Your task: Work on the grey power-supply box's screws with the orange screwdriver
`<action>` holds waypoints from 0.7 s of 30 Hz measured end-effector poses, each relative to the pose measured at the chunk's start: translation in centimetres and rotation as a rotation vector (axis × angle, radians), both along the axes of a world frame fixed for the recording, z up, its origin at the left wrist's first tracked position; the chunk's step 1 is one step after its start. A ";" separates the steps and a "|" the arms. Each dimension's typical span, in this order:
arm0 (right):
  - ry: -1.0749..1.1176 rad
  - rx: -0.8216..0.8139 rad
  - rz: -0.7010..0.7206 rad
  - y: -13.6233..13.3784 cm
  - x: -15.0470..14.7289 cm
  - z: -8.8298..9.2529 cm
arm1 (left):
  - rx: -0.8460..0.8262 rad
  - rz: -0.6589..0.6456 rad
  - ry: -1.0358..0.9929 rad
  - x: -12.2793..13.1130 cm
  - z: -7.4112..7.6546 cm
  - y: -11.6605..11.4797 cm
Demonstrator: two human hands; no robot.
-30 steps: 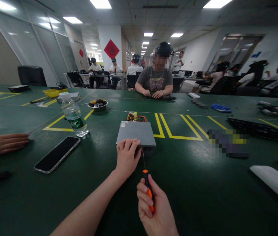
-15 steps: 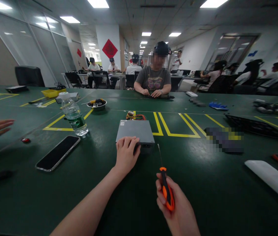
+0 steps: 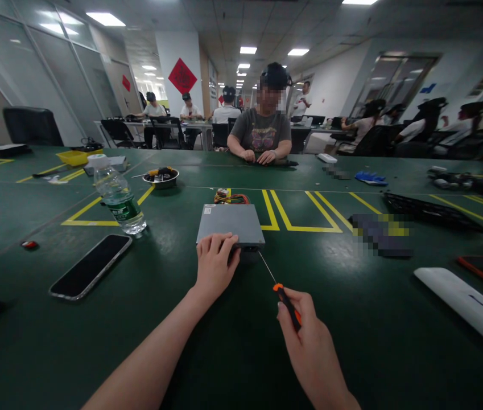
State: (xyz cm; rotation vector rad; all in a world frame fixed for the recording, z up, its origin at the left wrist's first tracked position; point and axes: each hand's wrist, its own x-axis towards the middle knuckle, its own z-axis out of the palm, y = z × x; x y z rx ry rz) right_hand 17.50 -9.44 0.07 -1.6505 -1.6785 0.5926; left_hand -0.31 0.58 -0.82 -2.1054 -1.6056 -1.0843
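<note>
A grey computer power supply [image 3: 232, 222] sits flat on the green table, its bundle of coloured cables [image 3: 230, 198] at the far side. My left hand [image 3: 215, 265] grips its near edge, fingers over the top and thumb down the front face. In my right hand [image 3: 305, 336] is a screwdriver [image 3: 286, 304] with an orange and black handle, held between thumb and fingers. The shaft slants up and left, and its tip is at the near right corner of the power supply. Whether the tip sits in a screw is too small to tell.
Left of the power supply stand a water bottle [image 3: 122, 202] and a phone [image 3: 91, 266]; a metal bowl of tools [image 3: 161, 177] is behind. A white elongated object [image 3: 467, 307] lies at right, near a black panel [image 3: 433, 213]. A person [image 3: 262, 125] sits opposite.
My right hand has turned the screwdriver leftward, bringing its tip to the power supply's corner. My left hand stays on the power supply. Another person's hand at the far left has left the view.
</note>
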 end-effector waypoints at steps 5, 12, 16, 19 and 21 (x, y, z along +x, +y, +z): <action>-0.024 0.018 -0.013 0.2 -0.1 0.1 | -0.002 -0.007 -0.009 0.0 0.0 0.0; -0.025 0.026 -0.038 0.2 -0.3 -0.2 | 0.001 0.001 0.002 0.0 0.2 -0.1; -0.098 0.139 -0.043 0.0 -0.8 -0.6 | 0.003 0.001 -0.002 0.0 0.1 0.0; -0.223 0.338 -0.045 -0.3 -1.3 -0.6 | 0.008 0.000 -0.004 0.0 -0.1 0.1; -0.315 0.442 -0.051 -0.5 -1.5 -0.6 | 0.005 0.003 -0.008 0.0 -0.2 0.1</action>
